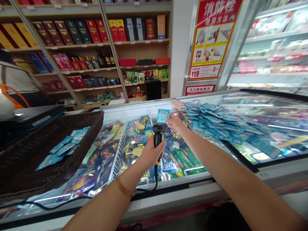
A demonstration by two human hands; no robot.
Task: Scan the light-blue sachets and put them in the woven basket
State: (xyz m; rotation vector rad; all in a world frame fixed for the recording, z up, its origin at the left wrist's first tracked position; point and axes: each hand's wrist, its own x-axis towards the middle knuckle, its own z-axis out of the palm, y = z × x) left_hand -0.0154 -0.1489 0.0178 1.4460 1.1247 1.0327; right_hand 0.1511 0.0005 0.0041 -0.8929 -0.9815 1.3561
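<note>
My left hand (154,150) is wrapped round the handle of a black barcode scanner (159,128), its cable hanging down toward the freezer's front edge. Just beyond the scanner head, my right hand (176,123) pinches a small light-blue packet (163,115) by its right edge, held upright. The scanner head overlaps the packet's lower part in my view. To the right, a large heap of similar blue packets (216,122) is spread over the freezer's glass top. Several more blue packets (64,146) lie in a dark brown wicker basket (96,123) at the left.
Under the glass, the chest freezer (183,189) holds many wrapped ice creams (137,150) split by a white wire divider (119,150). Shelves of boxes and bottles (84,62) stand behind. A person's sleeve (19,77) shows at far left. The scanner cable (48,208) runs along the front edge.
</note>
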